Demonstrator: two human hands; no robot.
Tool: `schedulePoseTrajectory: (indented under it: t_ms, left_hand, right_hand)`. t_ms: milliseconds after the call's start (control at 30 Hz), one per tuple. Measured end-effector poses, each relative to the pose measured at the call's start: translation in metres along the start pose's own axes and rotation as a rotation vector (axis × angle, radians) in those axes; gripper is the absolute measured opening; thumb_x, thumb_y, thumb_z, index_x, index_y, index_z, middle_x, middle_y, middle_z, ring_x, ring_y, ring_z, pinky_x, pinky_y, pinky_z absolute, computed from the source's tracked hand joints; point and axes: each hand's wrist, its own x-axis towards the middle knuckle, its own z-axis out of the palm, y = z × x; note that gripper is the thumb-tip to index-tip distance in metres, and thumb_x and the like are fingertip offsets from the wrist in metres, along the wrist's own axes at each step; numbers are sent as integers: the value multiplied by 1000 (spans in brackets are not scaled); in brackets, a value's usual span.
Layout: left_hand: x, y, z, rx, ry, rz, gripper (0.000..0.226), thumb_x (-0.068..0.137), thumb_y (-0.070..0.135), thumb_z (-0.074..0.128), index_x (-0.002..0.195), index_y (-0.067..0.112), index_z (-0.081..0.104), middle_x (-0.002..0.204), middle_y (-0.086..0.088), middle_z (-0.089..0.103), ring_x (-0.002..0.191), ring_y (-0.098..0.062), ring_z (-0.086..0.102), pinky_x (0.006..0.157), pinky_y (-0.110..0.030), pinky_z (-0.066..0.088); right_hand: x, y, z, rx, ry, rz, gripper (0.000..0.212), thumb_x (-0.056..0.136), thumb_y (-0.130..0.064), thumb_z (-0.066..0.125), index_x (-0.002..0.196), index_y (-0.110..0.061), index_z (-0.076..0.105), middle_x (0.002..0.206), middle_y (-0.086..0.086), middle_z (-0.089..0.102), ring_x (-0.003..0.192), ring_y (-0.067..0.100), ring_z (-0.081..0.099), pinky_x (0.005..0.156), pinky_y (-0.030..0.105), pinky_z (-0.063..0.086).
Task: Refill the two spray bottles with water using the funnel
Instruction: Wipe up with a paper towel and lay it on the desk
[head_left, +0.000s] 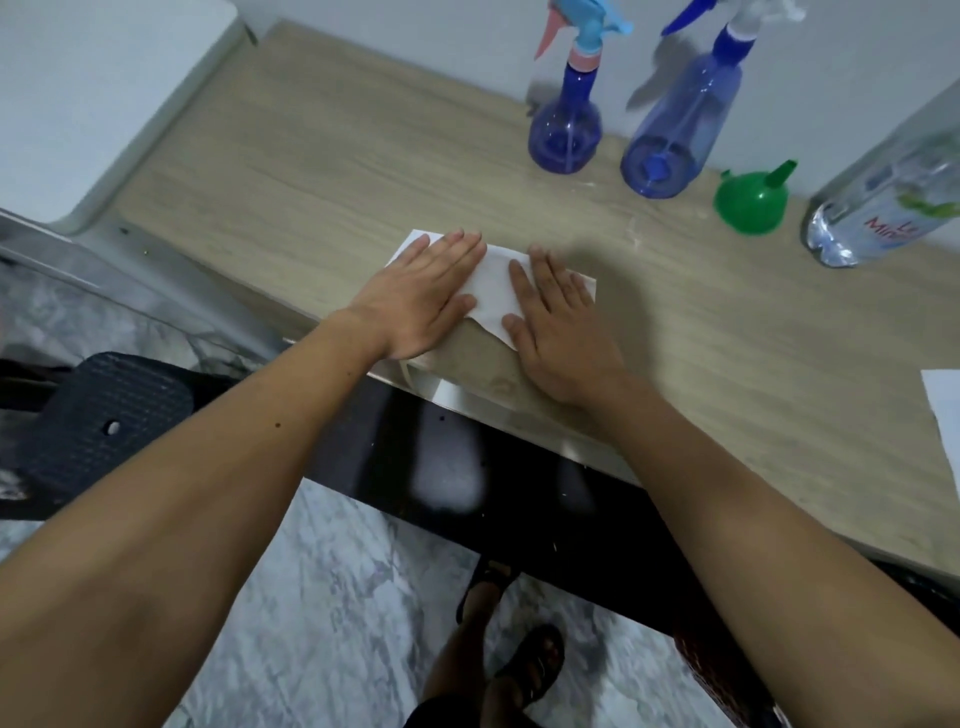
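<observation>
Both hands flat on a white tissue (493, 291) near the front edge of the wood-grain table (311, 171). Left hand (426, 299) palm down, fingers straight and close together, covers the tissue's left part; right hand (558, 325) palm down, fingers straight and slightly spread, covers its right part. Neither grips anything, they just press on the paper. Thumbs point toward each other with a strip of tissue showing between them. Task items sit at the back of the table by the wall, well apart from the hands: round bottle (566, 124) with a light-blue and pink trigger head, upright; just right of it the tall bottle (675, 135) with a blue and white trigger head, upright. Both look blue and see-through; can't tell the fill level. Green funnel (750, 200) is right of the tall bottle, wide mouth down on the table, spout up and tilted. Clear water bottle (883, 192) with a printed label stands at far right, just beside the funnel. Another white sheet (943, 410) is cut off by the right frame edge. Dark stool (104, 415) left below the table, marble-pattern floor (332, 597), sandalled feet visible at bottom.
</observation>
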Motion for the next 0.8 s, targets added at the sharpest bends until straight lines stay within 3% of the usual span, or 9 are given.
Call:
schedulePoseTrajectory:
  t_ms: [267,467,667,800]
  left_hand:
    - [41,0,0,15,0,-14,77,106,58,22,168,15,7,176,-2,5,163,-17,0,130,-36,-6]
    - [73,17,1,5,-19,-21,84,101,63,15,168,13,7,176,-4,5,163,-19,-1,132,-42,-1]
    - [105,46,3,32,-35,-5,86,100,62,13,167,10,7,176,-8,7,163,-22,1,132,-45,1]
    - [128,75,8,62,-44,17,79,106,54,23,167,8,5,176,-9,4,163,-23,0,132,-46,0]
  right_hand:
    - [26,37,-17,-26,-34,-28,66,113,-46,21,169,-19,-2,177,6,-11,163,20,-13,133,43,-2]
    - [27,66,-28,-23,-45,1,66,112,-48,18,168,-22,-5,176,3,-14,162,17,-15,133,42,-4]
    - [16,102,-42,-44,-47,19,66,113,-46,19,168,-23,-7,176,2,-14,162,16,-15,130,34,-10]
    - [1,129,-50,-63,-39,48,65,113,-44,22,169,-22,-4,177,3,-11,163,17,-12,127,31,-12]
